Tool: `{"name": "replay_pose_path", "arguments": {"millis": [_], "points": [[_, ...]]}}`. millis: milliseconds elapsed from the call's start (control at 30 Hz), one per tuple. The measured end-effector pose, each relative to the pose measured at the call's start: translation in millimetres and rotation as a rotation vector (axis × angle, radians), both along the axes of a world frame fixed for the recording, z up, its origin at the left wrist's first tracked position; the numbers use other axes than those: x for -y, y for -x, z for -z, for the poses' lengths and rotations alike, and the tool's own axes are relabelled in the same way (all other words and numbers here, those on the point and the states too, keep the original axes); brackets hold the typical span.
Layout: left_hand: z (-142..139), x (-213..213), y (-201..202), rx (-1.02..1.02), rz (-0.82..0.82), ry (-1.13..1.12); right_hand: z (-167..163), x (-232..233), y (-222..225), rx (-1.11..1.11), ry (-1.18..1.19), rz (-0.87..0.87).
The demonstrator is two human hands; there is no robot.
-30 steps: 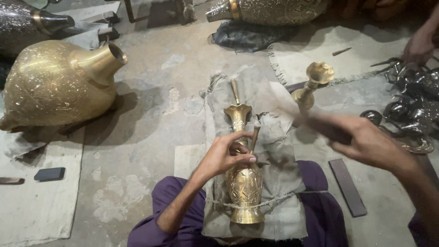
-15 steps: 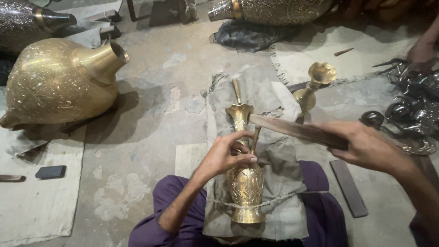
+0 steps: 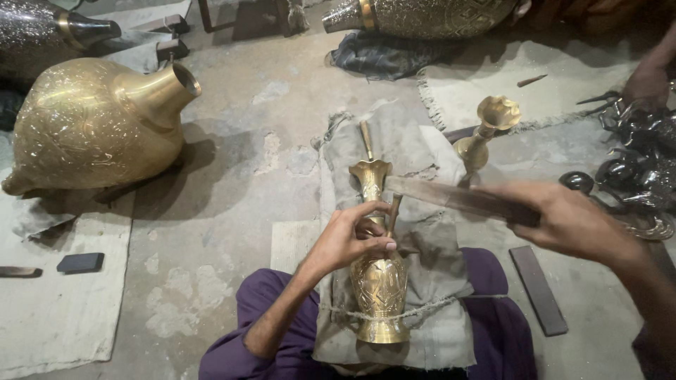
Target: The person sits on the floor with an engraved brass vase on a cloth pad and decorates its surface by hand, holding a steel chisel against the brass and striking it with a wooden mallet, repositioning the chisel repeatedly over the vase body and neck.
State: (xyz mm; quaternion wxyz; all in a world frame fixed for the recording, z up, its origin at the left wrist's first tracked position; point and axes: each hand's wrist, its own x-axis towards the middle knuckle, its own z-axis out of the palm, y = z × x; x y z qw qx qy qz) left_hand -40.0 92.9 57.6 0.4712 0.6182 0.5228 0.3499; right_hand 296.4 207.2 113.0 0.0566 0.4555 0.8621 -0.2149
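Observation:
A small engraved brass vase (image 3: 379, 281) lies on a grey cloth (image 3: 429, 239) across my lap, tied down with a cord, its flared mouth pointing away from me. My left hand (image 3: 348, 239) pinches a thin metal chisel (image 3: 393, 214) upright against the vase's neck. My right hand (image 3: 563, 222) grips a long flat dark bar (image 3: 451, 197), held level with its tip just above the chisel's head. A second thin tool (image 3: 366, 139) lies on the cloth beyond the vase's mouth.
A large brass vessel (image 3: 91, 127) lies on its side at the left. A brass goblet (image 3: 487, 130) stands behind the cloth. A flat dark bar (image 3: 538, 288) lies at my right knee. Dark metal pieces (image 3: 637, 176) pile at the right, near another person's hand (image 3: 644, 84).
My right hand has swung the flat bar down and leftward, from raised over the goblet to just above the chisel. My left hand stays on the chisel and the vase.

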Motion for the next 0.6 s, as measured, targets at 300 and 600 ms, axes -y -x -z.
{"name": "replay_pose_path", "arguments": {"millis": [300, 600], "points": [[2, 1, 1, -0.009, 0.0, -0.032, -14, 10, 8, 0.348, 0.004, 0.155], [-4, 4, 0, 0.052, -0.001, 0.015, -4, 0, 0, 0.294, -0.01, 0.104]]}}
